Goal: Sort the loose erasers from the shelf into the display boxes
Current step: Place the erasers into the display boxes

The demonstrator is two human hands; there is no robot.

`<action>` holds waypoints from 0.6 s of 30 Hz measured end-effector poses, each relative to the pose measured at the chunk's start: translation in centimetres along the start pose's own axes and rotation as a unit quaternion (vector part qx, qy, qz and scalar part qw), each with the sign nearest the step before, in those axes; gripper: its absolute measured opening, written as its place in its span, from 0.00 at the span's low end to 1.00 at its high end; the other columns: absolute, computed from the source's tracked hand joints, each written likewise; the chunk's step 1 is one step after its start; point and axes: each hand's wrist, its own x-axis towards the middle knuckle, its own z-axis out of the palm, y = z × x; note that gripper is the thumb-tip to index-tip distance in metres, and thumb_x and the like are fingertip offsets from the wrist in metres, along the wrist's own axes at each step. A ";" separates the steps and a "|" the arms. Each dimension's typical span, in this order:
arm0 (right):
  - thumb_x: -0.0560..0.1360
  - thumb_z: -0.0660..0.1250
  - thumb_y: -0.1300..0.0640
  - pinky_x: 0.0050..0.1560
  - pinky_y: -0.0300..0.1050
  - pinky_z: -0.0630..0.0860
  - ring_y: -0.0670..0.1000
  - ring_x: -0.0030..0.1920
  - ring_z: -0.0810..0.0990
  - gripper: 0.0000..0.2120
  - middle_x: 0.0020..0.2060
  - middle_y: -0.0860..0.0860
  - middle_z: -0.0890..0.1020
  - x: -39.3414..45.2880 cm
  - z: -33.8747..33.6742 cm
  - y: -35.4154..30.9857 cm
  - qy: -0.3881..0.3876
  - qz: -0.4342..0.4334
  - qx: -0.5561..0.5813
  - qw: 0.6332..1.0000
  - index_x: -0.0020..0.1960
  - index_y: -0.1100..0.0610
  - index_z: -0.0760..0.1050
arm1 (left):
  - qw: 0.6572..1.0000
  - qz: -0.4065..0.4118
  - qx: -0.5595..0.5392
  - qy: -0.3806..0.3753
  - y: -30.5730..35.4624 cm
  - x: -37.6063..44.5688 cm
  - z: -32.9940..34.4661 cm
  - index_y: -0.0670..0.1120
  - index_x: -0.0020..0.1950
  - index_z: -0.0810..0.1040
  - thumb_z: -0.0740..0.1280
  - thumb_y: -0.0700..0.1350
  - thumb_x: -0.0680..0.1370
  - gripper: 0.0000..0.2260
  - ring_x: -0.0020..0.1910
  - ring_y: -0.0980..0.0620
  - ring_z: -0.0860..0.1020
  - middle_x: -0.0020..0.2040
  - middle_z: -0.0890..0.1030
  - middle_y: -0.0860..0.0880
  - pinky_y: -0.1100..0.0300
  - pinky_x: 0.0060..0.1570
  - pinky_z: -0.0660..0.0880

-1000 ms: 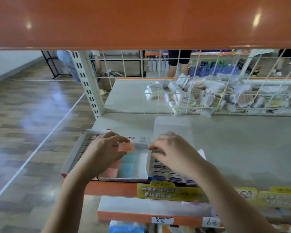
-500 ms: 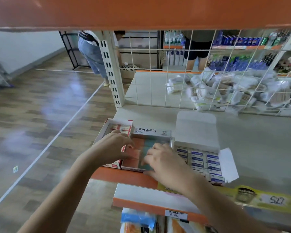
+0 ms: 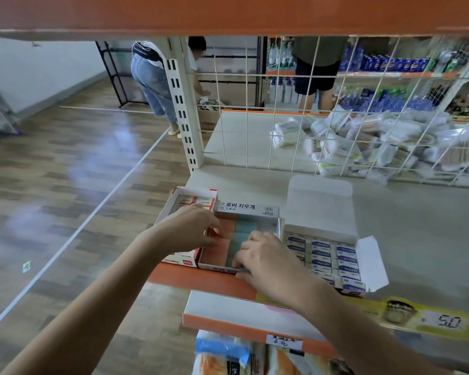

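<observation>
Three display boxes stand side by side at the shelf's front edge. The middle box [image 3: 248, 210] has a white back flap with Korean print and holds orange erasers [image 3: 216, 253] and teal erasers [image 3: 244, 229] in rows. My left hand [image 3: 192, 228] rests over its left side, fingertips touching the orange erasers. My right hand [image 3: 266, 259] lies flat over its front right part, fingers pressing on the teal erasers. The left box [image 3: 186, 195], red and white, holds red-labelled erasers. The right box [image 3: 320, 201], lid up, is packed with blue-labelled erasers [image 3: 333, 255].
Grey shelf surface [image 3: 417, 239] stretches to the right of the boxes. A wire grid [image 3: 282, 117] backs the shelf, with bagged goods behind it. An orange shelf [image 3: 228, 12] hangs close overhead. Two people stand in the far aisle. Yellow price tags [image 3: 428, 318] line the front edge.
One second ago my left hand held a pink-orange eraser above the middle box; now both hands are down inside that box, pressing on the erasers. The view has shifted left.
</observation>
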 end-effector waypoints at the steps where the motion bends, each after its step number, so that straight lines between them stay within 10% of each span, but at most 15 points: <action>1: 0.79 0.59 0.50 0.59 0.49 0.64 0.53 0.59 0.69 0.14 0.54 0.51 0.78 0.0 0.0 0.0 -0.002 -0.001 -0.002 1.000 0.60 0.55 0.76 | 1.000 0.000 0.000 0.002 0.0 0.1 0.0 0.54 0.57 0.80 0.67 0.51 0.76 0.11 0.57 0.54 0.74 0.55 0.80 0.56 0.56 0.61 0.67; 18: 0.76 0.64 0.51 0.58 0.44 0.65 0.51 0.58 0.71 0.15 0.56 0.51 0.77 -1.2 -4.2 5.3 0.108 0.054 0.090 0.989 0.60 0.55 0.76 | 0.992 0.046 0.090 0.078 3.9 3.2 -3.4 0.59 0.60 0.75 0.59 0.58 0.78 0.13 0.58 0.56 0.73 0.56 0.78 0.58 0.60 0.54 0.68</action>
